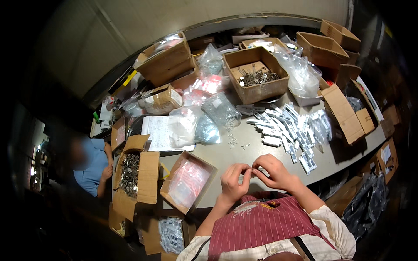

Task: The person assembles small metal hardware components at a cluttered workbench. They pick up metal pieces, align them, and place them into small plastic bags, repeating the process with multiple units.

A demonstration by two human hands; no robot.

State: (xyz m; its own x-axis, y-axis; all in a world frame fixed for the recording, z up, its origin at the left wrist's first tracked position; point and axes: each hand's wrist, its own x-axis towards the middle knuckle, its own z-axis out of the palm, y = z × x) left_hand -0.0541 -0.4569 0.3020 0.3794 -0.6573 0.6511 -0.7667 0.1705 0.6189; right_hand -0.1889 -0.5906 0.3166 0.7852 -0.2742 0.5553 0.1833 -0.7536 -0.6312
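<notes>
My left hand and my right hand meet fingertip to fingertip just above the near edge of the grey table. Together they pinch something very small between them; it is too tiny to identify. A pile of small white and clear packets lies on the table beyond my right hand. To the left of my left hand sits an open cardboard box of small clear bags with red strips. A few tiny metal pieces are scattered ahead of my hands.
An open box of metal parts stands at the back, with plastic bags and more cartons around it. Another box of metal parts is at the left. A person in a blue shirt sits at far left.
</notes>
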